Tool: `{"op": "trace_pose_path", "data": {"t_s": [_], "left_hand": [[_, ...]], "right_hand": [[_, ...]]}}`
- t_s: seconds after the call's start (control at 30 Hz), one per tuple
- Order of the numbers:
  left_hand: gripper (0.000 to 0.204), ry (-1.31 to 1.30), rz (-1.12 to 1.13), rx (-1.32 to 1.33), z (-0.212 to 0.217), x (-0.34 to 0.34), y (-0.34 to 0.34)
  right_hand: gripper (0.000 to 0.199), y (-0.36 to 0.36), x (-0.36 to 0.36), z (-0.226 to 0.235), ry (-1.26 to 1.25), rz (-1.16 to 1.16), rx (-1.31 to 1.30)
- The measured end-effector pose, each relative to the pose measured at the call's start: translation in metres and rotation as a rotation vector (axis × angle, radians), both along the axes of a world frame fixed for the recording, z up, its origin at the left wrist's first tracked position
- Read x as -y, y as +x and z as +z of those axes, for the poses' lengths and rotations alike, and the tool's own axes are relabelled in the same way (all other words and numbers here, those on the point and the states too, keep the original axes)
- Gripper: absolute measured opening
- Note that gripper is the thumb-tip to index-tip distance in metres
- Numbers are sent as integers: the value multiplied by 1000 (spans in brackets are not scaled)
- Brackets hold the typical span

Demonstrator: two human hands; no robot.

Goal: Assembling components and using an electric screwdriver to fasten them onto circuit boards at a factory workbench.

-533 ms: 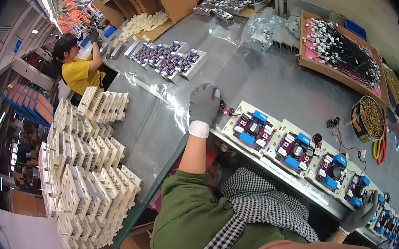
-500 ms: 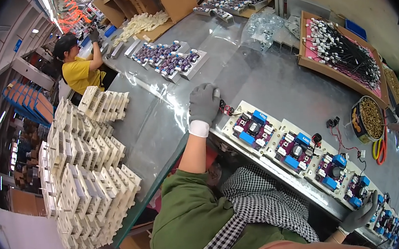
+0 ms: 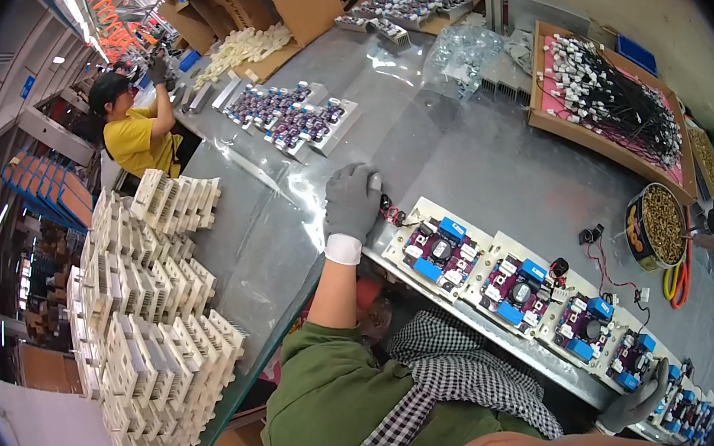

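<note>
My left hand (image 3: 353, 203), in a grey glove, lies knuckles up on the metal table (image 3: 471, 150), its fingers closed over a small part with red and black wires (image 3: 392, 212) at the left end of a row of circuit boards (image 3: 465, 255). The boards carry blue and purple parts and sit on white trays along the table's near edge. My right hand (image 3: 641, 402), also in a grey glove, grips the near edge of the board row at the far right, low in the view.
A wooden tray of black and white cables (image 3: 614, 104) lies at the back right, a round tin of brass parts (image 3: 658, 226) beside it. More boards (image 3: 294, 121) sit far left. White plastic frames (image 3: 151, 332) are stacked at my left. A person in yellow (image 3: 134, 129) works beyond.
</note>
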State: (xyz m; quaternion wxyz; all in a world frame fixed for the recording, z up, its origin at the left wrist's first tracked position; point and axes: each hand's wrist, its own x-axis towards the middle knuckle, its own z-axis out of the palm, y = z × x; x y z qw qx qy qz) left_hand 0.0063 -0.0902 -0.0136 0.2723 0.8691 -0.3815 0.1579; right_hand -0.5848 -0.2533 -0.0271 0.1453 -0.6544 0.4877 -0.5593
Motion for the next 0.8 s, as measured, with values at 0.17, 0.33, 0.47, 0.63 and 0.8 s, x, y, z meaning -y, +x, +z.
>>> {"op": "trace_pose_path", "data": {"t_s": [0.17, 0.33, 0.47, 0.63, 0.8], "left_hand": [[21, -11, 18, 50, 1, -1, -1], [20, -44, -1, 3, 4, 3, 0], [21, -35, 10, -7, 3, 0, 0], [20, -27, 6, 54, -1, 0, 1], [20, -16, 5, 47, 0, 2, 0]], "right_hand": [[50, 9, -1, 8, 9, -5, -23], [51, 11, 0, 10, -6, -26, -58], [50, 11, 0, 8, -8, 1, -44], [51, 3, 2, 3, 12, -5, -50], [49, -1, 2, 2, 4, -24, -90]]}}
